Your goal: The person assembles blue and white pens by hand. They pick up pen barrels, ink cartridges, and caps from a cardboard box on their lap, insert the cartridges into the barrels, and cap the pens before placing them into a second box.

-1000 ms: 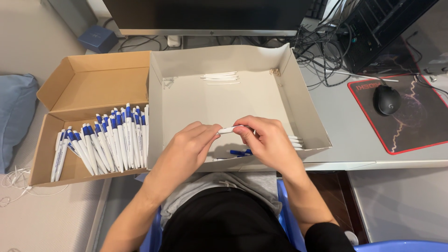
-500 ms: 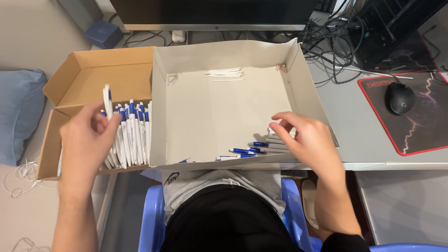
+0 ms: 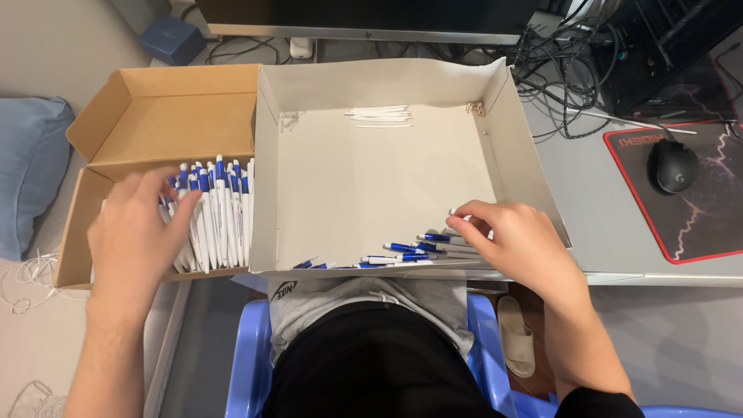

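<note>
L hand (image 3: pixel 135 232) lay flat on blue-white pens (image 3: pixel 217 213) in brown cardboard box (image 3: pixel 116 108), grip unclear | R hand (image 3: pixel 515 244) pinched loose pen parts (image 3: pixel 422 246) at white tray (image 3: pixel 387 178) near edge | light, stiff, slick plastic; take mid-barrel

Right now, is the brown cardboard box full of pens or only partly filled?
Partly filled: the pens fill only the near part of the brown cardboard box; its far compartment is bare.

Your left hand (image 3: pixel 139 232) rests on the pens (image 3: pixel 217 209) standing in the cardboard box (image 3: pixel 166 104) at the left. Just right of it sits the shallow tray (image 3: pixel 379 178), your right hand (image 3: pixel 515 240) on pen parts (image 3: pixel 418 248) along its near edge. Thin refills (image 3: pixel 379 114) lie at its far side. The mouse (image 3: pixel 672 166) sits on its pad (image 3: pixel 696 224), far right on the worktop (image 3: pixel 611 232).
</note>
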